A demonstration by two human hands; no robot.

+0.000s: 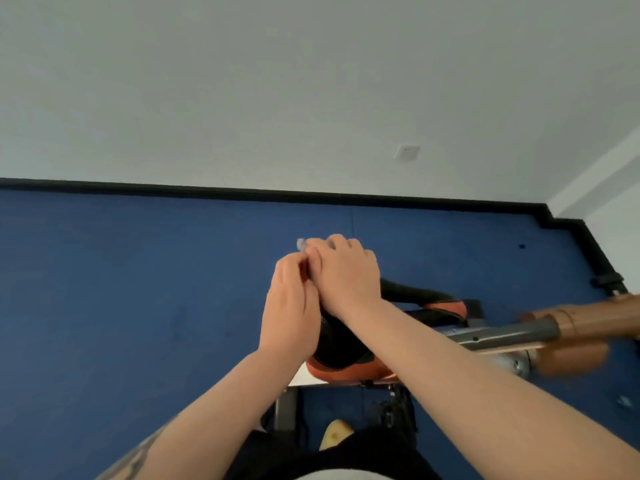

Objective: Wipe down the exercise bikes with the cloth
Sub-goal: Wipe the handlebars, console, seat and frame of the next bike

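Note:
Both my hands meet above the black and orange saddle (341, 351) of an exercise bike (491, 336). My right hand (346, 275) has its fingers curled over a small grey cloth (302, 244), of which only a corner shows past the fingertips. My left hand (291, 306) is beside it, its fingers bent in toward the same cloth and pinching its near part. The hands hide most of the cloth and the front of the saddle.
The bike's grey post and orange frame (585, 327) run off to the right. Blue floor matting (138, 289) lies all around, edged by a black skirting (242, 192) under a white wall. A wall socket (407, 153) is ahead. My foot (334, 436) shows below the saddle.

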